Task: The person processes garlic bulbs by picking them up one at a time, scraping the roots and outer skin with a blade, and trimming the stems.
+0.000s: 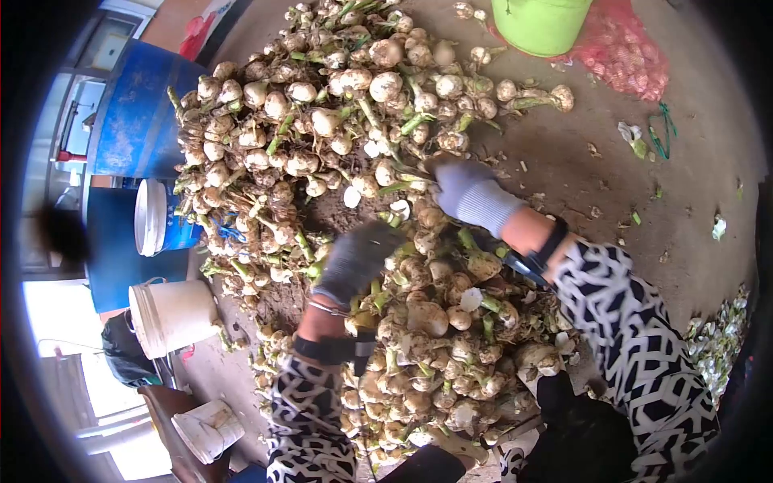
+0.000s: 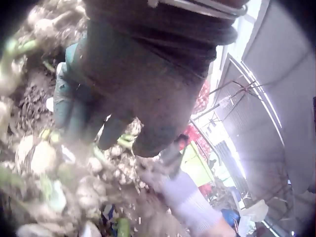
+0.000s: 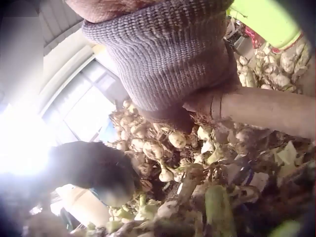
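Observation:
A large heap of dirty pale garlic bulbs [image 1: 386,86] with cut green stalks and roots spreads beneath both hands. My gloved left hand [image 1: 358,262], blurred, is low over the heap's middle. In the left wrist view its fingers [image 2: 153,140] point down with gaps between them, and no bulb shows in its grasp. Farther right, my gloved right hand [image 1: 475,193] is at the edge of the upper heap. In the right wrist view it grips a smooth wooden handle [image 3: 269,111]; the far end of that tool is hidden.
Blue barrels [image 1: 145,109] and white buckets [image 1: 173,318] line the left side. At the upper right stand a lime-green bucket [image 1: 541,24] and a red mesh bag [image 1: 624,52] of bulbs. Peelings [image 1: 719,330] lie at the lower right on the concrete floor [image 1: 676,233].

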`<act>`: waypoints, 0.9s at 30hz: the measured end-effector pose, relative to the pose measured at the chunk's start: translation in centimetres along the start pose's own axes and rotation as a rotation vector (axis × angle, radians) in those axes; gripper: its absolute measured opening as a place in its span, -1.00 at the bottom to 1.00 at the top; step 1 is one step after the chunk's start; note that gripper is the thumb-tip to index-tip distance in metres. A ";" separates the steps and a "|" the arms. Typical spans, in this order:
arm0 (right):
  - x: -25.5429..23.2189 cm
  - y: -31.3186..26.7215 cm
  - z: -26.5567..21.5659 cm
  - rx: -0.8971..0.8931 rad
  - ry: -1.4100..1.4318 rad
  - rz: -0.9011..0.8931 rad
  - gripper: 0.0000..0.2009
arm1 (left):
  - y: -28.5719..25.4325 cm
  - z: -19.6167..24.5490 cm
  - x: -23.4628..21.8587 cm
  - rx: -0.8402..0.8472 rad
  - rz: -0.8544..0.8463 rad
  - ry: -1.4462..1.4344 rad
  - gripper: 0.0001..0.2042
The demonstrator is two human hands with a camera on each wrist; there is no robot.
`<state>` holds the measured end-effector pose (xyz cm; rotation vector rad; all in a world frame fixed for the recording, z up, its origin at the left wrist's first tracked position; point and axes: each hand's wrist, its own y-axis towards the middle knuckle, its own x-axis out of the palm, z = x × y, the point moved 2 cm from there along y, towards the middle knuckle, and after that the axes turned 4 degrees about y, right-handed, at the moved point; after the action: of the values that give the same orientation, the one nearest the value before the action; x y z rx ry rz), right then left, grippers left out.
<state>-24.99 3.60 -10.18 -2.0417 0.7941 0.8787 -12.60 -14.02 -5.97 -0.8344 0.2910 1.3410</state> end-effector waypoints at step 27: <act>-4.9 -15.8 -3.4 -0.697 0.176 0.466 -0.92 | -10.1 5.4 2.1 0.145 0.305 -0.794 -0.39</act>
<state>-14.69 10.15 1.51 -2.6081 1.2148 1.3952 -4.08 -8.77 0.10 -0.0927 -0.1183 1.8012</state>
